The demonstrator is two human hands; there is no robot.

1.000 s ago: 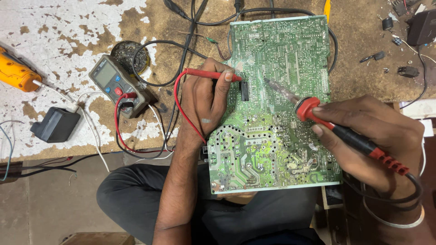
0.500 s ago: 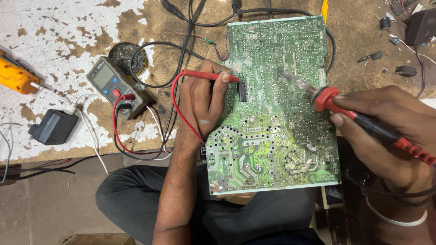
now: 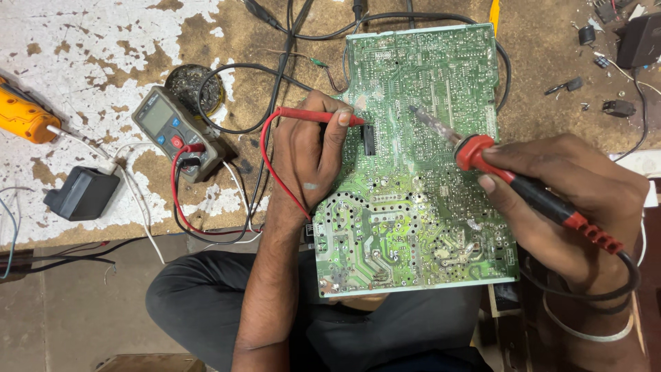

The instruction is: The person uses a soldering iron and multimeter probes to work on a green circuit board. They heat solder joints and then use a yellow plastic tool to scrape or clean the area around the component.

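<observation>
In the head view, a green circuit board (image 3: 413, 207) lies solder side up, its far part on the worn table (image 3: 103, 41) and its near edge over the person's lap. The left hand (image 3: 310, 155) rests at the board's left edge, its grip closed on a red probe (image 3: 313, 115) (thumb and fingers pinch it), the probe tip touching the board just beside a small black part (image 3: 368, 139). The right hand (image 3: 571, 200) grips a soldering iron (image 3: 509, 179) by its red and black handle, the metal tip held over the upper middle of the board; whether it touches I cannot tell. Left of the board a multimeter (image 3: 175, 131) sits on the table with red and black leads plugged in, a round tin (image 3: 193, 86) behind it, a black adapter (image 3: 81, 194) and an orange tool (image 3: 24, 118) further left.
</observation>
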